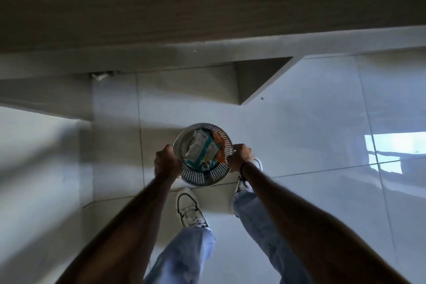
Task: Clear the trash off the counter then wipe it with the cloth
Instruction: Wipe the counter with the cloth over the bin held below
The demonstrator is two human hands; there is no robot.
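We've got left hand (166, 161) and right hand (239, 157) clenched on bin (196, 176) rim, wrappers (201, 151) between; keep it level

I stand in a home kitchen: glossy pale floor tiles (299, 136), with a counter's dark underside (184, 2) and recessed plinth (161, 60) beyond them.

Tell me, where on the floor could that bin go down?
Both the left hand and right hand grip the bin. Bare tile lies ahead and right, up to the cabinet base. It is crowded below it, by the shoes.
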